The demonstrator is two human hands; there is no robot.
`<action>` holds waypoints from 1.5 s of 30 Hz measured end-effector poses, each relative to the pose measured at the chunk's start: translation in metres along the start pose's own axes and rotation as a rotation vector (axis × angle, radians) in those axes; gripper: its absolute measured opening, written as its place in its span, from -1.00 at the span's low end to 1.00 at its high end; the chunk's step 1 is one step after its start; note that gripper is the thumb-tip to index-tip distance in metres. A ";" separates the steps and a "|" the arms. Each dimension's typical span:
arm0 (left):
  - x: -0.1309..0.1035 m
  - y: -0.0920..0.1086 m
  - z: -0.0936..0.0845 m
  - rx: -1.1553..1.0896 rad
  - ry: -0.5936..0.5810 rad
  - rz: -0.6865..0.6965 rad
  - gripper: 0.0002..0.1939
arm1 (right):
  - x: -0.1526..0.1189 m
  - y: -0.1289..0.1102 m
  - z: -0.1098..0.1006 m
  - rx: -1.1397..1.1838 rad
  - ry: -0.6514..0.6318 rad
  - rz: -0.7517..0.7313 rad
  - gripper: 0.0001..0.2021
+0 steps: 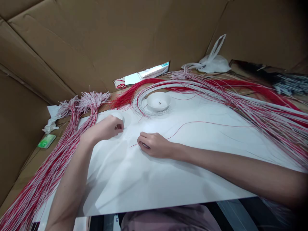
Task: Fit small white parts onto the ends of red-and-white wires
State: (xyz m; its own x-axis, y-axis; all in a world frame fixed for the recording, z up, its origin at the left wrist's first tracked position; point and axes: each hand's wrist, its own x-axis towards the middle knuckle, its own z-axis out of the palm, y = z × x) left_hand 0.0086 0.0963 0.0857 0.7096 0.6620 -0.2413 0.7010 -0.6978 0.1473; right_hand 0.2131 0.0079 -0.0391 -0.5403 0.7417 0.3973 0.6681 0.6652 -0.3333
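Observation:
My right hand [154, 145] is closed around a thin red wire [192, 122]. A short end of it sticks out left of my fingers, and the long part curves away to the right over the white sheet [168, 183]. My left hand [112, 125] is closed in a pinch, just in front of a small white round dish [117, 114]. Whatever its fingertips hold, if anything, is too small to make out. Beyond my right hand stands a white bowl [159, 102] with a tiny dark piece inside.
Tied bundles of red and white wires [60, 150] lie along the left. More loose red and white strands [231, 96] sweep across the back and right. A white plastic bag [214, 62] sits at the back, against cardboard walls [134, 35]. A green packet [47, 141] lies far left.

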 end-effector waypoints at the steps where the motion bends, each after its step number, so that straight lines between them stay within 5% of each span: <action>1: 0.001 0.003 0.004 0.030 -0.064 -0.022 -0.82 | 0.000 0.000 0.000 -0.002 -0.001 0.000 -0.85; 12: 0.015 0.001 0.038 0.240 -0.126 -0.183 -0.76 | 0.000 -0.001 -0.001 -0.001 -0.020 0.002 -0.84; 23: 0.013 0.002 0.034 0.282 -0.159 -0.199 -0.74 | 0.000 0.000 0.000 -0.020 -0.020 -0.007 -0.84; 45: -0.006 0.043 0.041 0.275 -0.239 -0.011 -0.64 | 0.001 0.000 0.000 -0.015 -0.009 -0.007 -0.84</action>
State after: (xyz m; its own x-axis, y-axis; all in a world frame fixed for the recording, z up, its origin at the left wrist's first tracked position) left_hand 0.0315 0.0514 0.0541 0.6426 0.6099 -0.4637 0.6402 -0.7600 -0.1124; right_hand 0.2124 0.0084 -0.0385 -0.5496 0.7377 0.3920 0.6715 0.6693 -0.3180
